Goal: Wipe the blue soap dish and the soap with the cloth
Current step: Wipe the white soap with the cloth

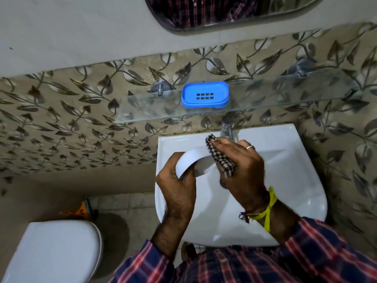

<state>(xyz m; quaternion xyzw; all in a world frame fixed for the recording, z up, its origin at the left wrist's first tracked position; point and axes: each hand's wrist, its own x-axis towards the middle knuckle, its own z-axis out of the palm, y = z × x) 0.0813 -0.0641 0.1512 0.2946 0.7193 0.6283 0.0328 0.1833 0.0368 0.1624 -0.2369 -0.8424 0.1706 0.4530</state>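
Observation:
The blue soap dish (204, 95) sits empty on the glass shelf (146, 111) above the basin, its drain slots showing. Over the basin, my left hand (177, 186) grips a white oval soap (190, 160) by its lower end. My right hand (240, 166) presses a black-and-white checked cloth (221, 158) against the soap's upper right end. Both hands are well below the dish and apart from it.
A white wash basin (295, 180) lies under my hands, with a chrome tap (227, 125) at its back edge. A white toilet lid (53, 250) is at lower left. An oval mirror (224, 11) hangs on the leaf-patterned wall.

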